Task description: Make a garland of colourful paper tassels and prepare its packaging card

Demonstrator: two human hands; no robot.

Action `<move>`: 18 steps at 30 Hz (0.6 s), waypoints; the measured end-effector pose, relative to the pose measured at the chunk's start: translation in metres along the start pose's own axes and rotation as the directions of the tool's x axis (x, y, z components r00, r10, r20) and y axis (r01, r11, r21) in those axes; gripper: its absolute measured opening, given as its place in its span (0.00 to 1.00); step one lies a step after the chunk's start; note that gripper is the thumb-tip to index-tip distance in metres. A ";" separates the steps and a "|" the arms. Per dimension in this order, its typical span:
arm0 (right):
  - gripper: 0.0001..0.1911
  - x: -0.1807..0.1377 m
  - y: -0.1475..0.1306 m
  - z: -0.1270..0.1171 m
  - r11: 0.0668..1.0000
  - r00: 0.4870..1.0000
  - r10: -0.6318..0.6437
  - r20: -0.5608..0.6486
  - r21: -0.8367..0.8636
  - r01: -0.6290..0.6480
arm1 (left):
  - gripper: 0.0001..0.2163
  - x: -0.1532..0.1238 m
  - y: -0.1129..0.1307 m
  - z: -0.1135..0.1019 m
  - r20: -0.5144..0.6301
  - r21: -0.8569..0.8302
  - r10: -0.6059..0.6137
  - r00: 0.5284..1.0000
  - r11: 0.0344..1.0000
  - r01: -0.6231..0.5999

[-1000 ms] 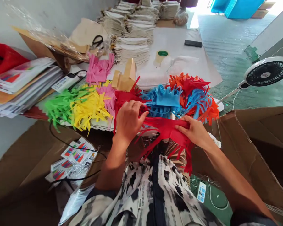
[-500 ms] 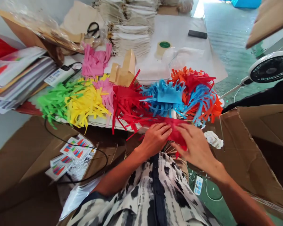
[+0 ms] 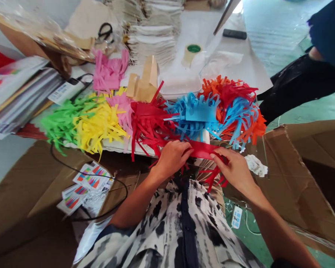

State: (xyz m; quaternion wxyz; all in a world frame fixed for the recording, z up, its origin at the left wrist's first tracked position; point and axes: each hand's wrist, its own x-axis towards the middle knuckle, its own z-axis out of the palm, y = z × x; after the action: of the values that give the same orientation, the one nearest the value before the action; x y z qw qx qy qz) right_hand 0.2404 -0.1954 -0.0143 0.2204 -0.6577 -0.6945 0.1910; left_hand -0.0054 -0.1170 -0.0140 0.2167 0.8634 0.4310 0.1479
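Observation:
My left hand (image 3: 171,158) and my right hand (image 3: 234,169) both pinch a red fringed paper strip (image 3: 202,149) stretched between them at the table's near edge, above my lap. Its cut red fringes (image 3: 216,178) hang below my right hand. Just beyond my hands lie piles of fringed paper: red (image 3: 149,123), blue (image 3: 197,115), orange (image 3: 234,93), yellow (image 3: 100,124), green (image 3: 63,123) and pink (image 3: 108,72).
Stacks of beige paper (image 3: 153,41), a tape roll (image 3: 192,52), scissors (image 3: 104,31) and a black phone (image 3: 234,34) lie farther back. Open cardboard boxes stand at left (image 3: 25,193) and right (image 3: 301,175). Another person's dark-clothed legs (image 3: 304,80) stand at the right.
My left hand came off the red pile to the strip's left end. Both hands drew together, then spread the strip flat. A person walked in at the right, covering the fan.

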 end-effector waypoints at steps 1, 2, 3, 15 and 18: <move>0.18 0.000 -0.001 0.002 1.000 1.000 0.011 -0.003 -0.016 -0.011 | 0.11 0.003 0.001 0.000 0.010 0.031 -0.018 1.000 0.999 0.018; 0.20 0.000 -0.001 0.003 0.999 1.000 0.020 -0.008 -0.039 -0.020 | 0.12 0.006 0.002 0.001 0.015 0.056 -0.038 0.999 0.998 0.037; 0.21 0.000 -0.001 0.005 0.997 0.999 0.033 -0.016 -0.065 -0.034 | 0.12 0.008 0.003 0.001 0.017 0.078 -0.062 0.998 0.995 0.060; 0.15 0.012 -0.005 0.009 0.937 0.978 0.206 -0.021 -0.284 -0.204 | 0.13 0.022 0.008 0.005 0.023 0.280 -0.230 0.973 0.936 0.214; 0.16 0.013 -0.004 0.009 0.939 0.973 0.229 -0.020 -0.261 -0.226 | 0.13 0.023 0.008 0.005 0.032 0.299 -0.238 0.971 0.929 0.218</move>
State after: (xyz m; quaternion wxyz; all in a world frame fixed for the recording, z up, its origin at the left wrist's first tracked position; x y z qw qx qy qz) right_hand 0.2317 -0.1828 -0.0193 0.1046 -0.7559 -0.6340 0.1253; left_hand 0.0161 -0.1039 -0.0121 0.1166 0.8346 0.5377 0.0268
